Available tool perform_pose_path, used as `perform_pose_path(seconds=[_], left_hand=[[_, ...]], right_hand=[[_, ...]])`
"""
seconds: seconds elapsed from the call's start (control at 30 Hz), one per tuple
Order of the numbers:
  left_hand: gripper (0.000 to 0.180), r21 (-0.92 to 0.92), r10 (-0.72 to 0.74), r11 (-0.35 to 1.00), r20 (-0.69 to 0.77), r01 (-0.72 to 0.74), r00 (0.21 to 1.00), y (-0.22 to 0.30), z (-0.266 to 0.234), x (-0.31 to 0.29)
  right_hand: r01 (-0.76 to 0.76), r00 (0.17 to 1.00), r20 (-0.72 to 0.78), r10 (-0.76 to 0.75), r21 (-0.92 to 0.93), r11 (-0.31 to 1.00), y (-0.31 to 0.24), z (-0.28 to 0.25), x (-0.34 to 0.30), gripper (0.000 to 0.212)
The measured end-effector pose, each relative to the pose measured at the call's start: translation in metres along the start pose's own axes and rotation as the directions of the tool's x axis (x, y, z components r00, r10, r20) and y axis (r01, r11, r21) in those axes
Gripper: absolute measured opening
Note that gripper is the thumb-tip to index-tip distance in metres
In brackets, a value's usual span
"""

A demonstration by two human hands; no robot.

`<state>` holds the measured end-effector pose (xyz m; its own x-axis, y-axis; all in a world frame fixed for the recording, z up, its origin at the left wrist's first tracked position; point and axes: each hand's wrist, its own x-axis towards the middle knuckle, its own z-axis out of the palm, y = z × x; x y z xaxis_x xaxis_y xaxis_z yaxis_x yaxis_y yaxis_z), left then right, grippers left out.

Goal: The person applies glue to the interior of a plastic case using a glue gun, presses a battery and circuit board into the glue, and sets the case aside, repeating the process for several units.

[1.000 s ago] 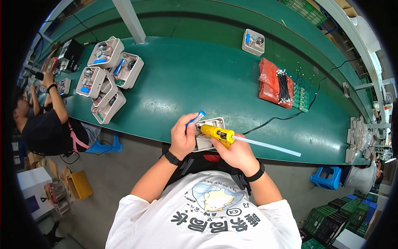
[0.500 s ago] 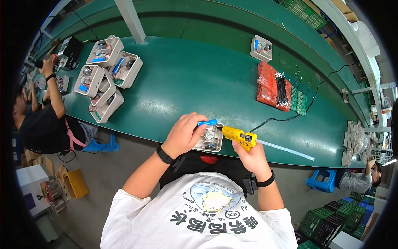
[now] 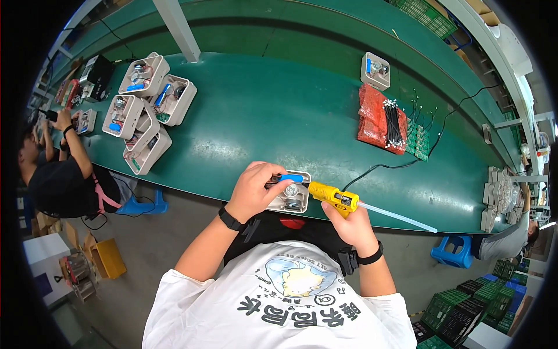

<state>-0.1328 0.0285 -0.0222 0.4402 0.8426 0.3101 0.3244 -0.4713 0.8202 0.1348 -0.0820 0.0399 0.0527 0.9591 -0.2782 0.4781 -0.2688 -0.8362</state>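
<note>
My left hand (image 3: 256, 187) pinches a blue cylindrical battery (image 3: 290, 178) between thumb and fingers, over the upper part of an open light-coloured plastic housing (image 3: 306, 176). Inside that housing a round metallic part (image 3: 292, 190) and a dark round part show; my fingers hide its left side. In my right hand (image 3: 353, 224) is a yellow hot glue gun (image 3: 332, 195), its nozzle pointing left at the housing near the battery. A long translucent glue stick (image 3: 401, 217) sticks out of its back end. The housing rests at the bench's near edge.
Several similar housings (image 3: 145, 152) are piled at the left of the green bench (image 3: 250, 110). Another housing (image 3: 375, 71) stands at the far right, beyond a red bubble-wrap bag (image 3: 372, 119), black wires and green circuit boards (image 3: 418, 139). A black cord (image 3: 383, 167) trails to the glue gun. Co-workers sit at both sides.
The battery has come down and slightly left, into or just over the housing. The glue gun has shifted a little left and down, its nozzle now nearer the battery.
</note>
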Motion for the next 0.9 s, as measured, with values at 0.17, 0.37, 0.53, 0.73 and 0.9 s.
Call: perform_pose_path(seconds=[0.17,0.37,0.53,0.73,0.9], left_hand=[[0.027,0.163,-0.084,0.983,-0.008,0.084,0.996,0.010,-0.004,-0.004],[0.025,0.218,-0.111,0.968,-0.082,0.126,0.990,0.017,-0.006,0.012],[0.022,0.118,-0.287,0.955,0.136,0.272,0.948,0.002,-0.016,0.022],[0.023,0.150,-0.247,0.965,0.248,0.215,0.937,-0.011,-0.019,0.015],[0.020,0.038,-0.219,0.976,0.206,0.216,0.954,-0.010,-0.020,0.007]], right_hand=[[-0.054,0.994,-0.079,0.075,0.243,0.968,0.019,0.005,-0.002,0.033],[-0.067,0.997,-0.036,0.075,0.180,0.981,0.017,0.014,0.011,0.034],[0.050,0.996,-0.078,-0.052,-0.020,0.999,0.010,0.017,0.013,0.031],[0.027,0.995,-0.092,-0.037,-0.102,0.994,0.001,0.014,0.003,0.031],[0.105,0.985,-0.134,-0.108,-0.029,0.994,0.000,0.012,-0.003,0.030]])
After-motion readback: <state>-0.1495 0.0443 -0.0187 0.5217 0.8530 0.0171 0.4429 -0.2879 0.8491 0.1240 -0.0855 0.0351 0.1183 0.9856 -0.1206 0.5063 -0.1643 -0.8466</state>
